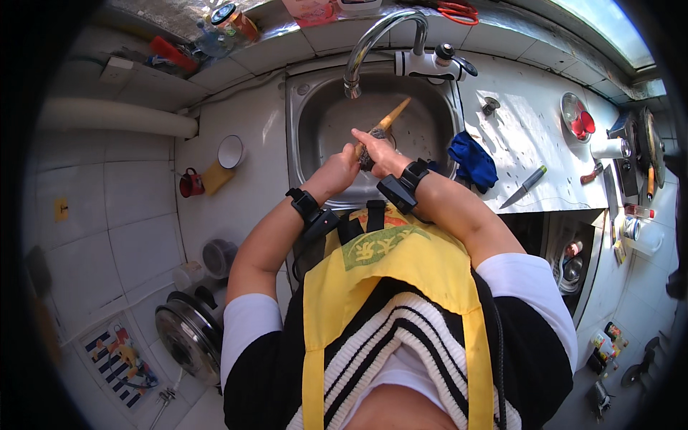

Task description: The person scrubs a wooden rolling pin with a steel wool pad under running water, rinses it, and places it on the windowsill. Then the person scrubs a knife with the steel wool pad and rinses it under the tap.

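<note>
Over the stainless steel sink [322, 113], a long tapered yellow-orange root vegetable [396, 111], possibly a carrot, points up and to the right. My left hand [342, 169] grips its near end. Wrapped around its middle is a dark grey scouring pad [366, 159], seemingly steel wool, and my right hand [385, 156] presses it on. My palms and fingers hide part of the root. The chrome spout [352, 86] of the faucet hangs beyond my hands, and no water stream shows from it.
On the right counter lie a blue cloth [474, 161], a knife [524, 187] and a sink strainer [490, 106]. A bowl [231, 151], a yellow sponge [217, 178] and a red mug [191, 183] stand left. Red-handled scissors [459, 12] rest on the ledge.
</note>
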